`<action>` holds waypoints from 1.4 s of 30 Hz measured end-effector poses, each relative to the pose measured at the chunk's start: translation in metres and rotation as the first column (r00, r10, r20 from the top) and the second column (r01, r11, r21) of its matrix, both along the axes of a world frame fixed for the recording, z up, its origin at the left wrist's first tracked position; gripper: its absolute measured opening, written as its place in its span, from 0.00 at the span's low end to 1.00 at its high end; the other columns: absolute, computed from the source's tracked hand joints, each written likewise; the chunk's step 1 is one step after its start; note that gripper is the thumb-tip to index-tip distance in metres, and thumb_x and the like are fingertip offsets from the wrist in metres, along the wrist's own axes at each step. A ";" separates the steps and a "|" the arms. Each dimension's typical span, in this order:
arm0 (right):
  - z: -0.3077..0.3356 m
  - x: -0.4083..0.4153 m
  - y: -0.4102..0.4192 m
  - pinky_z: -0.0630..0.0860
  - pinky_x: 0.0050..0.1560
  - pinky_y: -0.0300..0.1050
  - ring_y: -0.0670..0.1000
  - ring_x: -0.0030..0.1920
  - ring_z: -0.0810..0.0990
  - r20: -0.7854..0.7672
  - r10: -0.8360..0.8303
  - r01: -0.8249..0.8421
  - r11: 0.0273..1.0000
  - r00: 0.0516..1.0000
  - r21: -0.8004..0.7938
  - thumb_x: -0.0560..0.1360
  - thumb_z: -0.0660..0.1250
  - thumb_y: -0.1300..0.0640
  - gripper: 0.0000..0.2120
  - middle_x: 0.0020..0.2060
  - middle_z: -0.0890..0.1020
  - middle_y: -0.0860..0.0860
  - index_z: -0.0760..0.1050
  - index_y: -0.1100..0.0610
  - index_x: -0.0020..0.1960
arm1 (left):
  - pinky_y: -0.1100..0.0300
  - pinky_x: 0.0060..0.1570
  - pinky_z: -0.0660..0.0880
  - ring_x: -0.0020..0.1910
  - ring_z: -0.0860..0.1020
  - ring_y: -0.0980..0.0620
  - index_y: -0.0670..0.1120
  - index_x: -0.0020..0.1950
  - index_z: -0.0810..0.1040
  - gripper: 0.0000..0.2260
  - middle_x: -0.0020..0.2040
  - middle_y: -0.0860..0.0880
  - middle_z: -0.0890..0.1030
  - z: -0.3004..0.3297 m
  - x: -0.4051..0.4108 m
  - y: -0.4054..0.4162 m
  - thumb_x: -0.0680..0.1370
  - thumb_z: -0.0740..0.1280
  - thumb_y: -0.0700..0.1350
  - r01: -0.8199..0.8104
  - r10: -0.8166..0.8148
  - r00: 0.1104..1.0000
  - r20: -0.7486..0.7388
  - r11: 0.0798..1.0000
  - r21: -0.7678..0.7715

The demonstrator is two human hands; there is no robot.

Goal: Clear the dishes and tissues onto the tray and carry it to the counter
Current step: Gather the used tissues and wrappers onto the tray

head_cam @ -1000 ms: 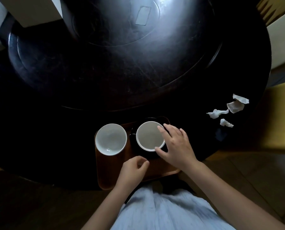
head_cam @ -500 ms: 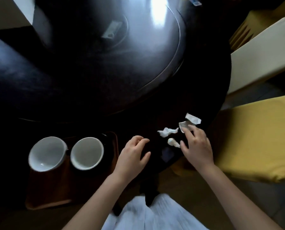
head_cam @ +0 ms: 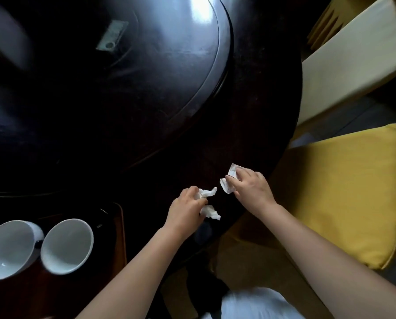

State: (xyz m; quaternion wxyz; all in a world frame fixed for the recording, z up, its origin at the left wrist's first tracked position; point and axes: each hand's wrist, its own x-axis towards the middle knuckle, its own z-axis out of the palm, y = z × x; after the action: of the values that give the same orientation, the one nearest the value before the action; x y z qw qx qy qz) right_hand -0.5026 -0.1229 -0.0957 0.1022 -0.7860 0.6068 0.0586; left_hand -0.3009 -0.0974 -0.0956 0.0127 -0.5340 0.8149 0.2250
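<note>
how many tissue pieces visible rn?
3, possibly more under the hands. One crumpled tissue at the left hand fingertips, a second wad just below it beside that hand, and a flatter piece pinched by the right hand.

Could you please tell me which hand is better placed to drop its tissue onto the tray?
Left: the left hand already pinches crumpled white tissue and is nearer the brown wooden tray.

Dim, fisheye-warped view; window glare streaks the dark table (head_cam: 146, 100).
</note>
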 end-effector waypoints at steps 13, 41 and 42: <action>0.006 0.000 -0.007 0.81 0.31 0.51 0.57 0.35 0.80 0.194 -0.089 0.116 0.984 0.977 -0.134 0.72 0.65 0.70 0.07 0.36 0.83 0.58 0.79 0.64 0.38 | 0.54 0.39 0.76 0.42 0.77 0.50 0.44 0.42 0.76 0.02 0.44 0.48 0.79 0.008 -0.002 -0.008 0.71 0.64 0.39 -0.268 0.270 0.932 -0.240 0.962 0.045; 0.036 0.250 0.151 0.78 0.30 0.44 0.51 0.35 0.79 0.527 0.418 -0.324 0.908 0.740 -0.266 0.69 0.69 0.66 0.05 0.34 0.81 0.51 0.77 0.58 0.40 | 0.70 0.36 0.70 0.39 0.75 0.56 0.44 0.42 0.75 0.10 0.39 0.52 0.75 0.044 0.238 0.207 0.68 0.71 0.32 -0.768 0.727 0.627 -0.280 0.637 -0.066; 0.032 0.260 0.155 0.77 0.30 0.44 0.51 0.35 0.78 0.501 0.417 -0.324 0.908 0.758 -0.265 0.69 0.68 0.66 0.05 0.34 0.81 0.51 0.76 0.58 0.39 | 0.70 0.36 0.70 0.39 0.75 0.56 0.45 0.42 0.75 0.09 0.40 0.52 0.75 0.041 0.248 0.208 0.68 0.70 0.33 -0.750 0.713 0.648 -0.269 0.658 -0.061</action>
State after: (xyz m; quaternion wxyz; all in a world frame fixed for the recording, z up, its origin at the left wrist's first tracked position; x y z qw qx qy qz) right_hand -0.2423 0.0324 -0.0638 0.1933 -0.8796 0.3866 -0.1989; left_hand -0.0531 0.1101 -0.0550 -0.2148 -0.7885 0.5406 0.1997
